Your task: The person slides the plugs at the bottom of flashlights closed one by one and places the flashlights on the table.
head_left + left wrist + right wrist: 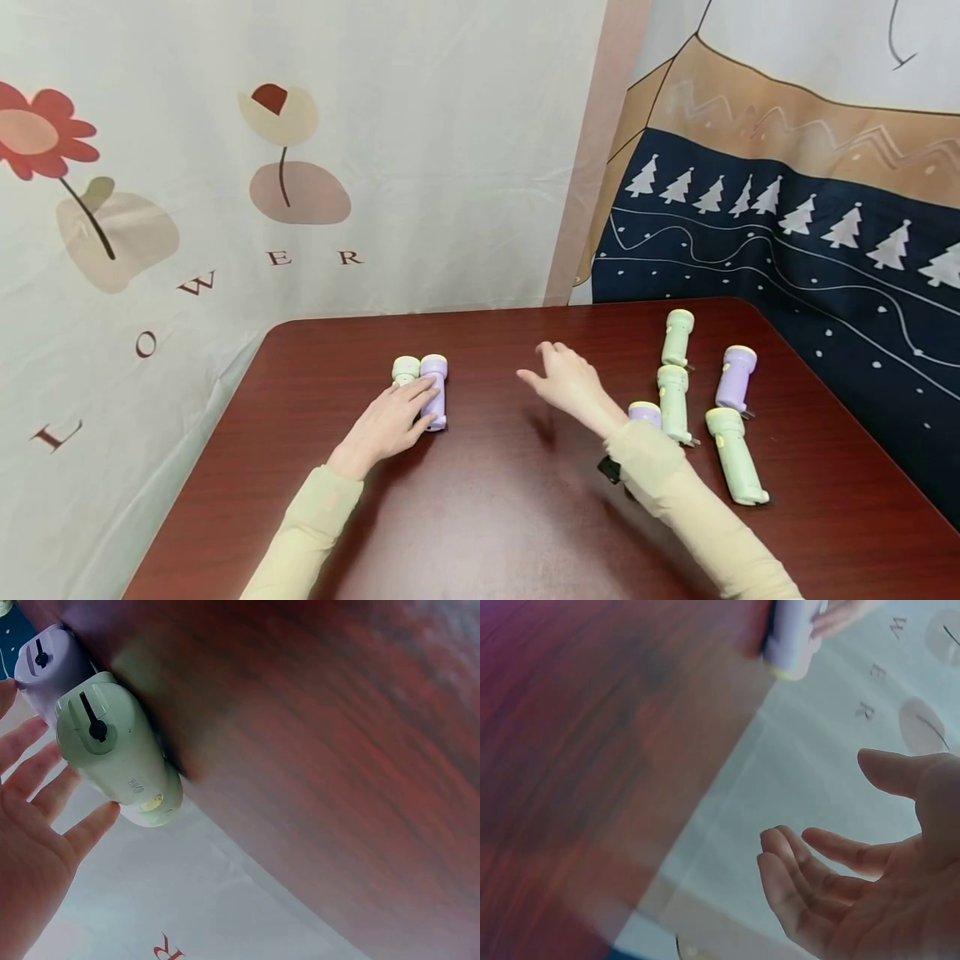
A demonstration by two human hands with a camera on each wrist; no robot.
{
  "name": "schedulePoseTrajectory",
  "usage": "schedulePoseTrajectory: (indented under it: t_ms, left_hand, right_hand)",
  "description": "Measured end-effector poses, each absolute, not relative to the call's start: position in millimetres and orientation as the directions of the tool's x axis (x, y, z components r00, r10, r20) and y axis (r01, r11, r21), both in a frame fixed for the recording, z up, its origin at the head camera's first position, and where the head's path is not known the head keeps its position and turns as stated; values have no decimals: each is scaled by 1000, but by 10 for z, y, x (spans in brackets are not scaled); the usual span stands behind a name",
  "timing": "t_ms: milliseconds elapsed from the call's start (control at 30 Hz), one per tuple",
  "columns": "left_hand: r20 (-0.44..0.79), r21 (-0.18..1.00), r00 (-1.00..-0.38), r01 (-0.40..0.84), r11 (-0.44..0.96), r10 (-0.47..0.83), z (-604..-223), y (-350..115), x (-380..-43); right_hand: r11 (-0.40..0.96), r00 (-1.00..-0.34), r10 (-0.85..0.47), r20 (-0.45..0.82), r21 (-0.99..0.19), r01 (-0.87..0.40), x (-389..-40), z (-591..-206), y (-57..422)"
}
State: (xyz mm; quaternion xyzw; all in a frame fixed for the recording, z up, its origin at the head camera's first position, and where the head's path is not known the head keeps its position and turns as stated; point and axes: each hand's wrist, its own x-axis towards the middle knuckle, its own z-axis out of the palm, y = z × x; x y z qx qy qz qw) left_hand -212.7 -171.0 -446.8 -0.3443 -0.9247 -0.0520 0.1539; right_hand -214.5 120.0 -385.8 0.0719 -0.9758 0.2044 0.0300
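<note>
Side by side on the left part of the table lie a green flashlight and a purple flashlight. My left hand is laid over them with fingers fairly straight, covering much of the green one. The left wrist view has the spread fingers alongside the green flashlight and the purple flashlight. Raised over the middle of the table, my right hand holds nothing. Its fingers are loosely bent with the thumb apart, as the right wrist view shows of the right hand.
Several more flashlights lie at the right: a green one at the back, another green one before it, a purple one and a green one farther right. My right forearm partly hides a purple flashlight. Printed cloth hangs behind the table.
</note>
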Motion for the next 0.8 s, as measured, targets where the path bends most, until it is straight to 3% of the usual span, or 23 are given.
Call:
schedulePoseTrajectory:
  t_ms: [367, 800]
  left_hand:
    - [357, -30, -692, 663, 748, 627, -4486, -1716, -2128]
    - [357, -21, -689, 669, 743, 630, -4480, -1729, -2130]
  right_hand:
    - [944, -993, -31, 115, -324, -67, -1870, -3777, 1964]
    - [973, -996, 71, 45, -225, 60, -1546, -3938, 2356]
